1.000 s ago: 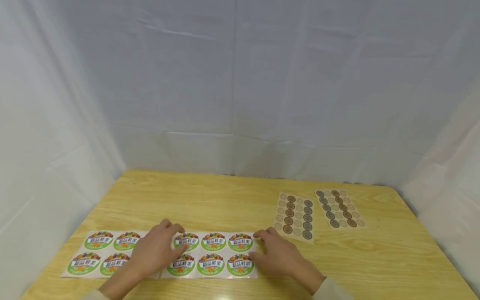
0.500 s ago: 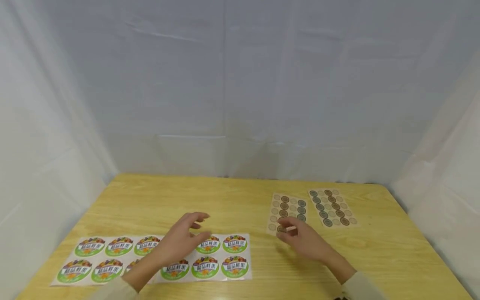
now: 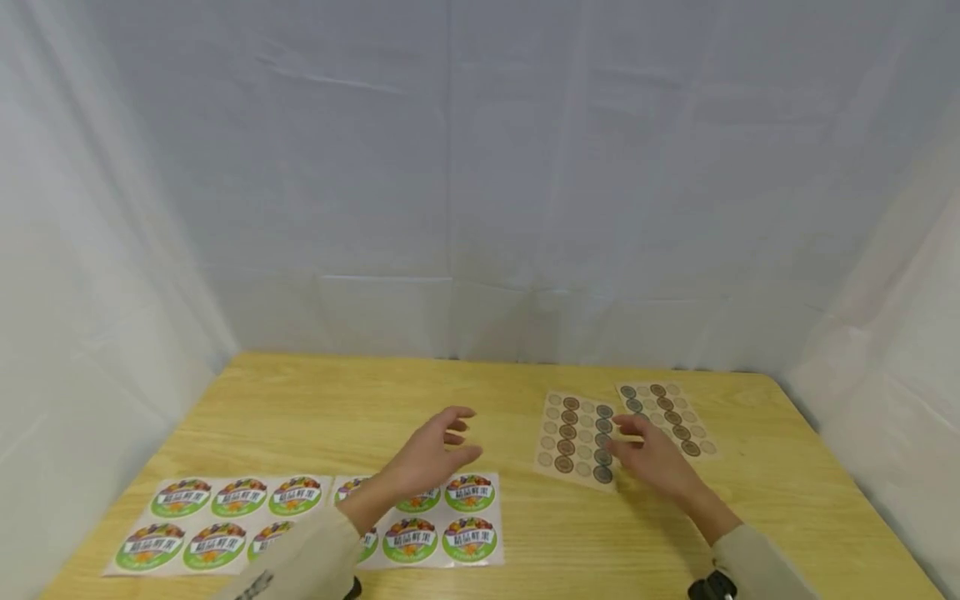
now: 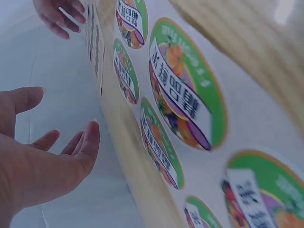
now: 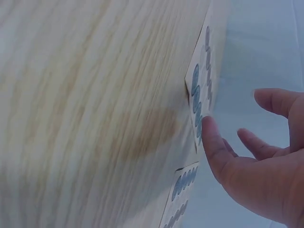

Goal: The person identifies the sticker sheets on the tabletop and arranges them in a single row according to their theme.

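Note:
Two sheets of round green fruit stickers lie side by side at the table's front left, a left sheet (image 3: 215,546) and a right sheet (image 3: 470,537). Above the right one my left hand (image 3: 431,454) hovers with fingers loosely spread, holding nothing. Its forearm hides some of the stickers. On the right is a tan sheet of small round stickers (image 3: 576,442), with dark brown and dark teal columns. My right hand (image 3: 660,462) hangs at that sheet's right edge, thumb and fingers apart. In the right wrist view, nothing shows between the fingers of the right hand (image 5: 261,175).
A second tan sticker sheet (image 3: 678,408) lies behind the right hand, partly covered by it. The wooden table (image 3: 360,396) ends at a pale cloth wall (image 3: 480,208), with more cloth at both sides.
Both hands have lifted off the fruit sticker sheets and moved right. The right hand now reaches the nearer tan sheet; the left has followed toward the middle. The fruit sheets stay put.

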A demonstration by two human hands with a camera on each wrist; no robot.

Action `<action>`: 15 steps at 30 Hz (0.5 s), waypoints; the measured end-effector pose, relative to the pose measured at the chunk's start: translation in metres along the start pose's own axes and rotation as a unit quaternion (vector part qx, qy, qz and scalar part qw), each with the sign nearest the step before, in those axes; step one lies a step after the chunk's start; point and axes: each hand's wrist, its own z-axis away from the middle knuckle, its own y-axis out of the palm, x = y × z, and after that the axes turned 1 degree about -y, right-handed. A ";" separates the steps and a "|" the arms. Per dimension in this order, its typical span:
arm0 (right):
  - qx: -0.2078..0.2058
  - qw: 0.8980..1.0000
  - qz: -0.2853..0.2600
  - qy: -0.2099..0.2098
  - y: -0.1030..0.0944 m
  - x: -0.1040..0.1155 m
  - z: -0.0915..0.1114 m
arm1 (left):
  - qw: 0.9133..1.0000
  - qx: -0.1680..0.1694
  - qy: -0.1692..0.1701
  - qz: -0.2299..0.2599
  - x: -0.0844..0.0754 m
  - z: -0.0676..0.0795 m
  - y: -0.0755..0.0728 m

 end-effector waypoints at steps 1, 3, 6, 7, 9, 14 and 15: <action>-0.006 1.000 0.011 0.004 0.000 -0.002 -0.002 | 1.000 0.004 0.002 -0.005 -0.001 -0.004 0.004; -0.012 1.000 0.024 0.011 0.000 -0.004 -0.006 | 1.000 0.014 0.007 -0.010 -0.004 -0.013 0.011; -0.019 0.998 0.048 0.021 0.001 -0.008 -0.012 | 1.000 0.022 0.010 -0.016 -0.008 -0.026 0.023; -0.021 0.998 0.055 0.024 0.002 -0.009 -0.014 | 1.000 0.024 0.013 -0.016 -0.008 -0.031 0.027; -0.024 0.997 0.067 0.029 0.002 -0.010 -0.018 | 0.999 0.022 0.015 -0.018 -0.008 -0.040 0.035; -0.032 0.994 0.096 0.034 0.005 -0.015 -0.031 | 0.999 0.009 0.026 -0.041 -0.006 -0.060 0.049; -0.033 0.993 0.104 0.033 0.006 -0.015 -0.033 | 0.999 0.010 0.027 -0.046 -0.006 -0.064 0.051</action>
